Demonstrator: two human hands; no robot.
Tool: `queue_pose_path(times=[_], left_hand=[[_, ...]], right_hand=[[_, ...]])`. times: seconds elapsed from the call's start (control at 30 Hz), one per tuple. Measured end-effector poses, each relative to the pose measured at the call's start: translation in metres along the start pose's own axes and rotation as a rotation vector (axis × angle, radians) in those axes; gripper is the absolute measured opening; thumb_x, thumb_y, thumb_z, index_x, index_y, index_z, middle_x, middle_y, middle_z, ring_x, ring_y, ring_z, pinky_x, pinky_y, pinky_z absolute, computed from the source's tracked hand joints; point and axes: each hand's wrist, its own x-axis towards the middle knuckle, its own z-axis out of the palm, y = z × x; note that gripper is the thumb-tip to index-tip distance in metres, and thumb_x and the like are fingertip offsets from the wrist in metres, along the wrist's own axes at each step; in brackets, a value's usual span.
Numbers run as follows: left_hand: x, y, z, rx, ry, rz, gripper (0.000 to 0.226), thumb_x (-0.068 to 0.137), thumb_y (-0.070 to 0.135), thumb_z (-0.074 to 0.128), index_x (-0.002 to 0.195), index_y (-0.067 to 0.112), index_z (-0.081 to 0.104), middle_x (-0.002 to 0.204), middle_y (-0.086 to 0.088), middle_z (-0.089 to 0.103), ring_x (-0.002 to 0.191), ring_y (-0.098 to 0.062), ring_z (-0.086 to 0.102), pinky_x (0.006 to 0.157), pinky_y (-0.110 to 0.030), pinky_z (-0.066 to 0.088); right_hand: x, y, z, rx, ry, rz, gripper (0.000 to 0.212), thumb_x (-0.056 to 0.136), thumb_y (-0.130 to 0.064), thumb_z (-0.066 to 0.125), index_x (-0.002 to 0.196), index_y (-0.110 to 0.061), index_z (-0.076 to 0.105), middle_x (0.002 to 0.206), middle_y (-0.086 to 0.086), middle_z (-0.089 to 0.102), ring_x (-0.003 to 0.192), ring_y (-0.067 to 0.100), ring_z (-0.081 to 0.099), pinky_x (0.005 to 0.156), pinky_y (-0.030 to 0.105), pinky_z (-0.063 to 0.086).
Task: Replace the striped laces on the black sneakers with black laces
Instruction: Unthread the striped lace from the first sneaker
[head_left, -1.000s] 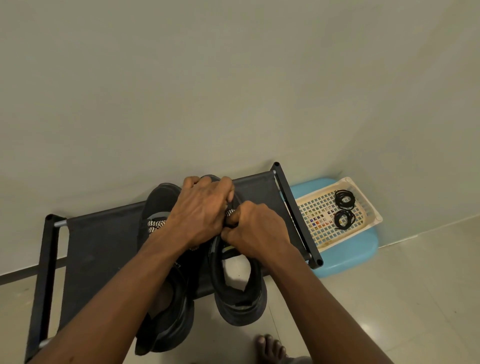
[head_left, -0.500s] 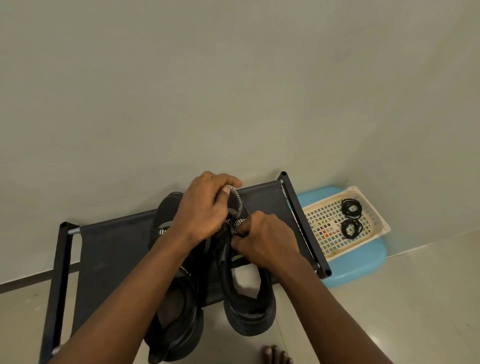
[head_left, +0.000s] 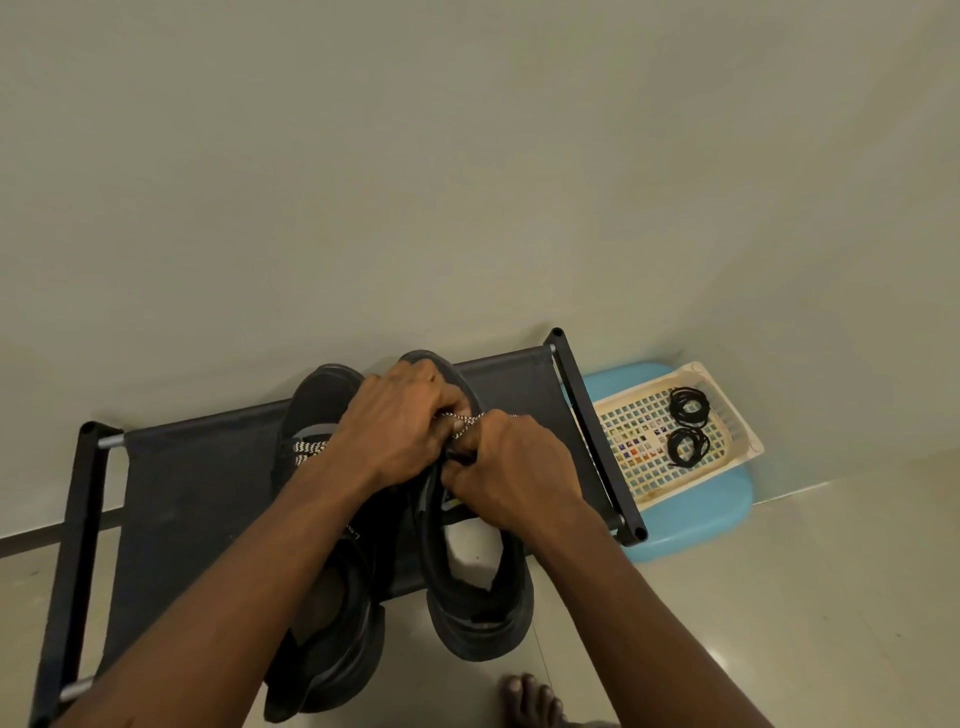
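We find the left hand (head_left: 400, 421) with its fingers (head_left: 448, 401) curled down over the forepart of the right sneaker (head_left: 480, 592), pinching the striped lace (head_left: 466, 422). The right hand (head_left: 514, 467) is closed in a fist on the same lace, its knuckles just beside the left hand's. The lace is a round braided cord, white flecked with black, and a short length shows between the hands. Which eyelet it runs through we cannot tell, as the knuckles cover it.

The right sneaker is matt black with a thick sole and a pale insole, its heel overhanging the front of the rack (head_left: 208, 478). The left sneaker (head_left: 322, 400) lies beside it, its own lace (head_left: 311, 448) in place. The rack is dark woven fabric stretched on a black tube frame.

Well apart to the right, two coiled black laces (head_left: 688, 406) lie in a cream plastic lattice basket (head_left: 740, 434) on a smooth blue stool (head_left: 696, 519). A bare foot (head_left: 530, 699) stands on the glossy floor.

Against half a second ago: the lace then arched up in a loop above the left fingers; it now lies low and short between the hands. The black laces are unmoved.
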Motion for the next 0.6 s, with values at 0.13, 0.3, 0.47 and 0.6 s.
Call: queue_pose_path(times=[0.13, 0.3, 0.47, 0.6], left_hand=[[0.001, -0.004, 0.006, -0.113, 0.110, 0.009, 0.008, 0.097, 0.031, 0.066, 0.102, 0.033, 0.071, 0.101, 0.010, 0.056, 0.099, -0.017, 0.058, 0.086, -0.040, 0.046], [0.003, 0.004, -0.005, -0.540, 0.274, -0.063, 0.005, 0.096, 0.023, 0.073, 0.096, 0.027, 0.076, 0.097, 0.008, 0.066, 0.089, -0.010, 0.066, 0.082, -0.037, 0.056], [0.005, 0.017, -0.032, -1.145, 0.472, -0.213, 0.009, 0.102, 0.014, 0.065, 0.100, 0.016, 0.074, 0.092, 0.000, 0.076, 0.094, -0.021, 0.075, 0.091, -0.040, 0.060], [0.001, 0.013, -0.029, -1.225, 0.350, -0.264, 0.013, 0.107, 0.018, 0.057, 0.098, 0.019, 0.066, 0.077, 0.002, 0.067, 0.072, -0.016, 0.064, 0.081, -0.040, 0.053]], right_hand=[[0.000, 0.003, -0.004, 0.031, -0.018, 0.019, 0.029, 0.088, -0.049, 0.062, 0.101, -0.025, 0.071, 0.087, -0.002, 0.067, 0.082, 0.022, 0.065, 0.067, 0.031, 0.051], [0.001, 0.005, -0.008, 0.035, -0.050, 0.062, 0.030, 0.086, -0.050, 0.063, 0.096, -0.024, 0.074, 0.080, -0.003, 0.063, 0.073, 0.021, 0.056, 0.062, 0.028, 0.041], [0.001, 0.007, -0.007, 0.062, -0.062, 0.070, 0.034, 0.085, -0.056, 0.064, 0.096, -0.026, 0.075, 0.086, -0.004, 0.068, 0.081, 0.021, 0.065, 0.064, 0.028, 0.044], [0.000, 0.005, -0.003, 0.058, -0.037, 0.066, 0.036, 0.084, -0.057, 0.064, 0.097, -0.026, 0.074, 0.088, -0.002, 0.070, 0.085, 0.023, 0.067, 0.067, 0.031, 0.049]])
